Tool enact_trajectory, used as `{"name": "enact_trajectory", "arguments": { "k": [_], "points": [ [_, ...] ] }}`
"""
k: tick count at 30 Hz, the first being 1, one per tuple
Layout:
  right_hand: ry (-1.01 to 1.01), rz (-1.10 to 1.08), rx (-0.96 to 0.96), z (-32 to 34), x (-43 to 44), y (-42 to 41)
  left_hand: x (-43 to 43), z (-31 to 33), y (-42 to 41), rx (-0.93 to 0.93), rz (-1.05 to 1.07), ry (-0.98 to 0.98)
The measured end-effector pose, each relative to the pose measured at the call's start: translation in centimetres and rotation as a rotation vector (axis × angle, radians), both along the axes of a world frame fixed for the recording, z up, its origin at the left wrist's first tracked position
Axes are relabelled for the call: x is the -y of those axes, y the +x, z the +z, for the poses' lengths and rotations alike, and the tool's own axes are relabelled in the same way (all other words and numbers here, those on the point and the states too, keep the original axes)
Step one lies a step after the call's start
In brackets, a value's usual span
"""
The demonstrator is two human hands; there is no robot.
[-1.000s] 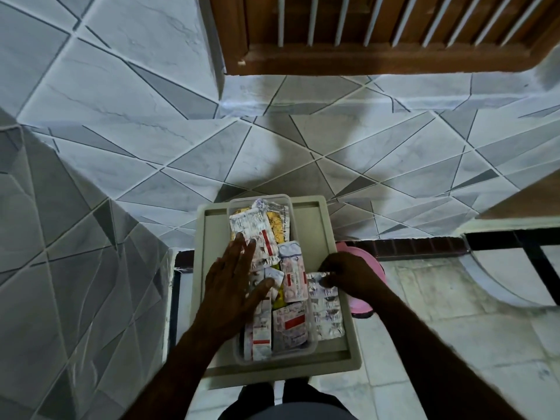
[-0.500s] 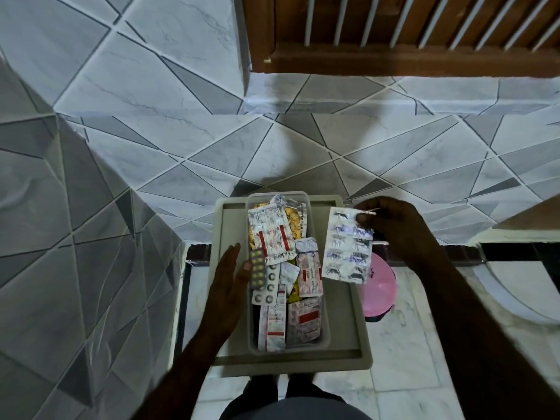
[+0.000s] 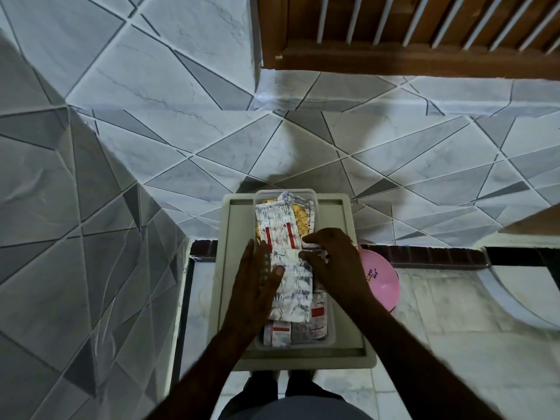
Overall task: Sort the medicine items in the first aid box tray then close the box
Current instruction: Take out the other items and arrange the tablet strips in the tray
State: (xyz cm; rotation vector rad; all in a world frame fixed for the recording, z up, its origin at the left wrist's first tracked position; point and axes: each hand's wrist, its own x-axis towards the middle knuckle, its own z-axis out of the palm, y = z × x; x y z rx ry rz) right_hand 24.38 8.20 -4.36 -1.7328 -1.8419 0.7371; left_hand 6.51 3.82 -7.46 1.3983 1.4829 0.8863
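Note:
A clear plastic tray [image 3: 285, 191] full of blister packs sits inside the beige first aid box [image 3: 347, 213]. My right hand [image 3: 336, 268] pinches the top end of a long silver blister sheet [image 3: 294, 292] that lies lengthwise on the packs in the tray. My left hand [image 3: 254, 292] rests flat with straight fingers along the tray's left side, thumb touching the silver sheet, and a small brown pill strip [image 3: 265, 269] shows beside the thumb. A white pack with red stripes [image 3: 278, 234] and a yellow pack [image 3: 303, 219] lie at the tray's far end.
The box stands at a tiled wall [image 3: 181, 140]. A pink bowl [image 3: 381, 280] sits on the floor to the right, partly behind my right arm. A wooden frame with slats [image 3: 394, 62] is above. My legs show under the box.
My right hand lifted the silver sheet out to the right, then brought it back down onto the packs. My left hand shifted from the packs to the tray's left side.

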Motion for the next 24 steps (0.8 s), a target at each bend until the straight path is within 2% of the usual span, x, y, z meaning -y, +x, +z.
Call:
{"name": "enact_trajectory", "arguments": {
  "k": [3, 6, 9, 16, 24],
  "points": [
    [0.191, 0.075, 0.215, -1.1, 1.6, -0.2, 0.1, -0.9, 0.2, -0.159, -0.039, 0.055],
    [0.340, 0.147, 0.339, -2.6, 3.0, -0.9, 0.2, -1.9, 0.4, -0.422, -0.056, 0.218],
    [0.329, 0.197, 0.440, -4.3, 3.5, -1.1, 0.5, -2.5, 0.6, -0.645, -0.109, 0.253],
    [0.177, 0.297, 0.586, -5.4, 3.2, -1.0, 0.4, -2.1, 1.1, -0.882, -0.149, 0.170],
    [0.169, 0.313, 0.596, -5.1, 3.1, -1.0, -0.3, -2.0, 1.0, -0.949, -0.211, 0.138]
  ]
}}
